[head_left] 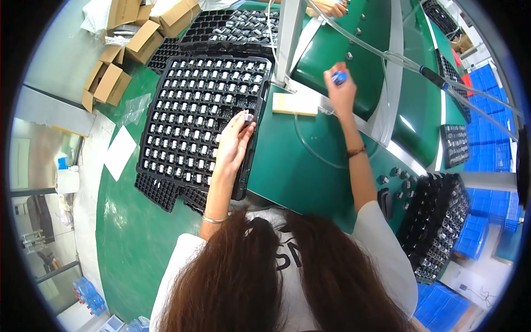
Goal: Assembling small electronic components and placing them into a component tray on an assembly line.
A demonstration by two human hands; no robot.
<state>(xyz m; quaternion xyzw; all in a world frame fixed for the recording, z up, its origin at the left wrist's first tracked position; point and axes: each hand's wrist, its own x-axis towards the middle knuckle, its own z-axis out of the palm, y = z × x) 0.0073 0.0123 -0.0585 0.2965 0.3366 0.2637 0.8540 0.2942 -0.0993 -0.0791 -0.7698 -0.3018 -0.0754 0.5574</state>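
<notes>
My left hand (233, 143) is over the right side of a large black tray (145, 138) filled with rows of small white-and-metal parts. Its fingertips pinch a small dark part with a metallic top (249, 118). Out to the right, my right hand (341, 91) is raised near the edge of the green conveyor belt, closed around a small blue object (339, 77) whose kind I cannot make out. A cream-coloured block (295, 103) lies on the green table (287, 160) between my hands. Several pockets of the tray close to my left hand hold no part.
Small parts (349, 56) sit on the belt (318, 61). A metal post (289, 41) and clear hoses (381, 52) rise beyond the table. More filled trays (437, 227) stand at the right, with loose parts (395, 172) nearby. Cardboard boxes (110, 83) are at far left; another person's hand (332, 8) shows at the top.
</notes>
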